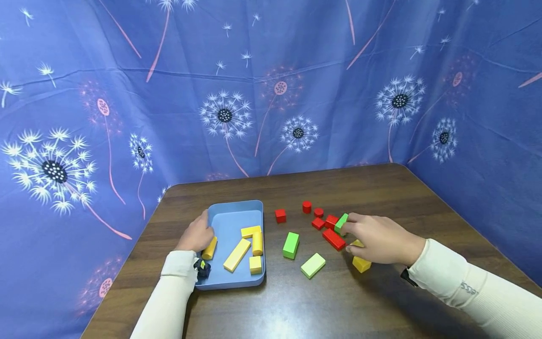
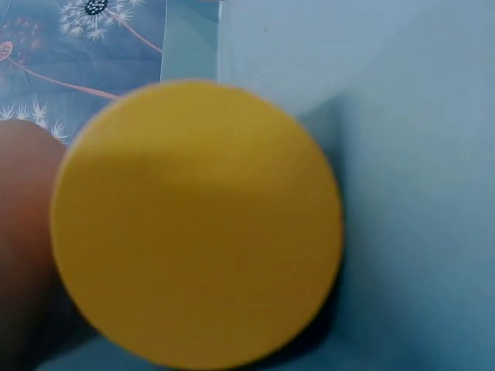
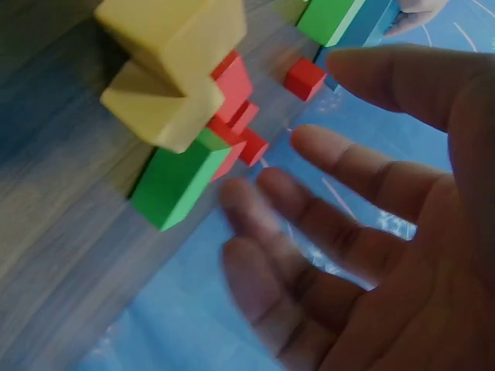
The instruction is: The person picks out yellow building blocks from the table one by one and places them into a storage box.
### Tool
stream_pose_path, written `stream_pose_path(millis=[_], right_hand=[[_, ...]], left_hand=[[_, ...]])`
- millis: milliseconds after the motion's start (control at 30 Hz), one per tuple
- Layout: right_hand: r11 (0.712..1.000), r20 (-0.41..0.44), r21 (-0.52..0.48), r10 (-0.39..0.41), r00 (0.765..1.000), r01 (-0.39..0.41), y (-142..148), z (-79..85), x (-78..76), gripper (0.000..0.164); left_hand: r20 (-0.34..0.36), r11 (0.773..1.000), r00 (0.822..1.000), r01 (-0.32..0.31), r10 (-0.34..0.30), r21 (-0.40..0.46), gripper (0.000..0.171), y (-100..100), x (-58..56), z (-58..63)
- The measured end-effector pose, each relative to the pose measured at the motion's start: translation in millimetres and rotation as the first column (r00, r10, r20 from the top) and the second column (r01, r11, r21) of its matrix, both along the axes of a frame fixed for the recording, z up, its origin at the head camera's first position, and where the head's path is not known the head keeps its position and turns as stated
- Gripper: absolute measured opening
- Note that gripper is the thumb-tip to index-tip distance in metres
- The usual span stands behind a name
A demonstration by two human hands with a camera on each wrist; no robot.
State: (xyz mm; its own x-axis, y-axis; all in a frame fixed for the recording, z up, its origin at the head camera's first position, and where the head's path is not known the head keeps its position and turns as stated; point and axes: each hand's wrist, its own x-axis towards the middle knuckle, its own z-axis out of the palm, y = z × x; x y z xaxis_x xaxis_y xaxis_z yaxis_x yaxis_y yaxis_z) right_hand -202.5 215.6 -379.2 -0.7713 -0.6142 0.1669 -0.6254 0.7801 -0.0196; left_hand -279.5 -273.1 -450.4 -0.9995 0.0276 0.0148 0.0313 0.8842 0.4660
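My left hand [image 1: 196,233] grips the left rim of a blue tray [image 1: 228,285], with part of the rim hidden under it. Close to its thumb, a yellow cylinder [image 1: 209,248] lies inside the tray; its round end [image 2: 197,224] fills much of the left wrist view. Over on the right, my right hand [image 1: 378,239] hovers with fingers apart and holds nothing. Beneath and beside it are yellow blocks [image 1: 362,264], partly covered in the head view. A green block [image 3: 179,179] stands by its fingertips, against several red blocks [image 1: 334,239].
Other yellow pieces, including a long block [image 1: 237,255] and a cube [image 1: 255,265], lie in the tray. Between tray and right hand are a green block [image 1: 290,246], a light green block [image 1: 313,266] and a red cube [image 1: 280,216]. A blue curtain [image 1: 330,117] hangs behind the wooden table [image 1: 322,310].
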Motion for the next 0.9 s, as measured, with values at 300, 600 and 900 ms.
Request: stream_pose_path(millis=[300, 600, 900], right_hand=[[0.996, 0.118, 0.031, -0.082, 0.990, 0.079, 12.5, -6.2, 2.8, 0.030], [0.995, 0.238, 0.042, -0.097, 0.966, 0.090, 11.6, -13.3, 2.4, 0.050], [0.998, 0.272, 0.003, -0.068, 0.960, 0.070, 12.2, -19.1, 2.4, 0.050]], left_hand=[[0.009, 1.000, 1.000, 0.010, -0.010, 0.010, 0.072, 0.0, 0.8, 1.6], [0.047, 1.000, 0.999, -0.003, 0.003, 0.007, 0.082, 2.2, 1.5, 3.4], [0.086, 1.000, 0.996, -0.006, 0.004, 0.019, 0.088, 2.2, 1.4, 3.9]])
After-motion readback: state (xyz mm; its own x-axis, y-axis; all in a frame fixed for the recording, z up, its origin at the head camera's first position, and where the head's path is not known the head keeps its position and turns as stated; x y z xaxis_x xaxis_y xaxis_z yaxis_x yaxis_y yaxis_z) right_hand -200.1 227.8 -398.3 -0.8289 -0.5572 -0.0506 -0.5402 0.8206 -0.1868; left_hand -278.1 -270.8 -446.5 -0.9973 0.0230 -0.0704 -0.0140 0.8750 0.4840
